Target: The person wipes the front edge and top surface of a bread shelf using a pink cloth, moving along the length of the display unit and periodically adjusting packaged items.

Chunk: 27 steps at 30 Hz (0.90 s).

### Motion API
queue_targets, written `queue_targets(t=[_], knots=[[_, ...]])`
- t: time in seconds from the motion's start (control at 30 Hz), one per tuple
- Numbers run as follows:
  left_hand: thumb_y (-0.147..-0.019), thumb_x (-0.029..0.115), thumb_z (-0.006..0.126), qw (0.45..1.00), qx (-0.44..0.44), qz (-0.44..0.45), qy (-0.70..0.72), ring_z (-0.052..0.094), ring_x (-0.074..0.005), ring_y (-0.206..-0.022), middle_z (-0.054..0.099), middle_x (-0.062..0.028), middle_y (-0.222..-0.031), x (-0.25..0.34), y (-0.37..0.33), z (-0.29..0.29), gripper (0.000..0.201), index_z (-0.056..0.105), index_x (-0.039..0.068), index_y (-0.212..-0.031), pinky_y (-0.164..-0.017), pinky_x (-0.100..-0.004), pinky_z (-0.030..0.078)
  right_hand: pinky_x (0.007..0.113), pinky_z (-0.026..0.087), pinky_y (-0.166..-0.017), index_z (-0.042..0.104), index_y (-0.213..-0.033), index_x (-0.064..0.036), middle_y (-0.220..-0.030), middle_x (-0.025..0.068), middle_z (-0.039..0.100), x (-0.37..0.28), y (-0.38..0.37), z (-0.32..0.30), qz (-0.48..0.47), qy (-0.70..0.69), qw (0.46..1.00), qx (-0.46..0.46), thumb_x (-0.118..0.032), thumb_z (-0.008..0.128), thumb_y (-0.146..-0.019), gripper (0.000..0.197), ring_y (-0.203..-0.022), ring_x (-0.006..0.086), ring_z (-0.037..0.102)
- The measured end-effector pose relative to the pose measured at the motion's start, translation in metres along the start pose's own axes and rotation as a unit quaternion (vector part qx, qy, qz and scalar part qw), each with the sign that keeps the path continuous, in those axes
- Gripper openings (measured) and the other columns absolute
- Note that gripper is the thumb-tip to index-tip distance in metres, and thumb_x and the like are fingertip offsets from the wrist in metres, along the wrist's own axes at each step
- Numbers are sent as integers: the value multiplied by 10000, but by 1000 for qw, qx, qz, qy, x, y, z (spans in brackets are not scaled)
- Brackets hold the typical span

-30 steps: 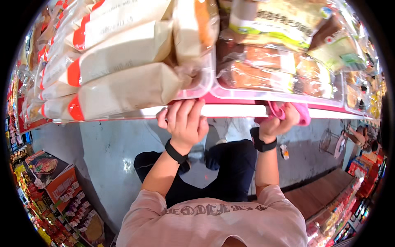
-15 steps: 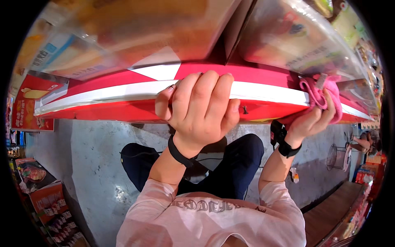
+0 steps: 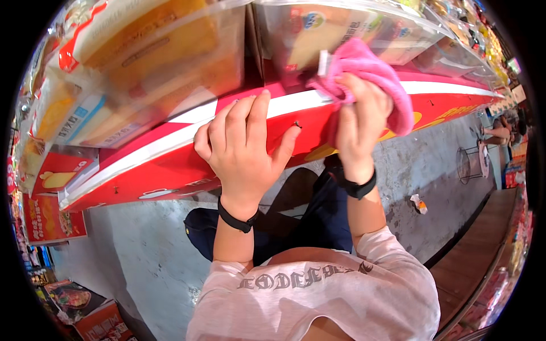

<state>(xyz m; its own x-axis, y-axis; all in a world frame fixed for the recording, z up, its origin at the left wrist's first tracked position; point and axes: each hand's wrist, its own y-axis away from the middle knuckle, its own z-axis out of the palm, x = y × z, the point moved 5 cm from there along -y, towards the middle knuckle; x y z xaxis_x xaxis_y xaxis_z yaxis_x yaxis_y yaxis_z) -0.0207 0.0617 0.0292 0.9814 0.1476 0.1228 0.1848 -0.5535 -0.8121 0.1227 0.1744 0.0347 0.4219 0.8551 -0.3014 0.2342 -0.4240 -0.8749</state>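
Note:
A red display shelf (image 3: 273,132) with a white top edge runs across in front of me. My left hand (image 3: 242,150) lies against its front, fingers stretched up over the white edge and thumb spread out to the right. Bunched in my right hand (image 3: 364,122) is a pink cloth (image 3: 392,96) with a small white tag, held at the shelf edge just right of my left hand. Part of the cloth hides behind my fingers. Right behind the edge stand clear-wrapped packages of bread (image 3: 170,68), with another clear package (image 3: 318,34) beyond the cloth.
Below the shelf is a grey floor (image 3: 148,250), where a small orange-and-white scrap (image 3: 418,203) lies. A brown bench-like surface (image 3: 478,250) stands at right. Red printed boxes (image 3: 54,219) are at left. At far right a person's legs (image 3: 498,133) show near a wire stand (image 3: 467,165).
My right hand has moved left along the shelf with the pink cloth, closer to my left hand. My left fingers, curled over the edge before, are now straighter. The view has shifted and tilted.

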Motion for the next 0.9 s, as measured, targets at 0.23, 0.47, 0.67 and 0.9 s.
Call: queue_targets(t=[0.23,0.47,0.67,0.9], knots=[[-768,575,667,995,17,33,-96,499,-205,-1100,576,-10,-1141,-3,1,7,601,602,146,-1184,-958,-427,284,392,454,-924,653,-1115,-94,-1147,81,642,-27,5,23,-38,-89,995,-17,30,630,-685,448,-1042,300,585],[-789,598,652,995,14,27,-91,492,-225,-1123,569,-16,-1162,-1,0,8,635,585,132,-1215,-981,-437,277,402,489,-934,633,-1177,-103,-1213,126,615,15,7,-2,-83,-82,992,-54,30,633,-729,466,-1078,333,599],[-799,584,651,994,23,31,-102,495,-227,-1126,569,-21,-1161,-3,4,10,617,590,130,-1212,-980,-437,275,407,371,-1008,646,-1140,-65,-1202,124,627,95,3,-55,-22,61,998,10,-19,574,-827,324,-1157,309,545],[-794,580,650,994,34,32,-94,502,-225,-1116,572,-30,-1161,1,1,11,600,600,142,-1200,-986,-437,270,422,390,-958,669,-1057,-93,-1130,101,655,34,7,-21,10,7,999,40,-95,603,-862,205,-1061,302,578]])
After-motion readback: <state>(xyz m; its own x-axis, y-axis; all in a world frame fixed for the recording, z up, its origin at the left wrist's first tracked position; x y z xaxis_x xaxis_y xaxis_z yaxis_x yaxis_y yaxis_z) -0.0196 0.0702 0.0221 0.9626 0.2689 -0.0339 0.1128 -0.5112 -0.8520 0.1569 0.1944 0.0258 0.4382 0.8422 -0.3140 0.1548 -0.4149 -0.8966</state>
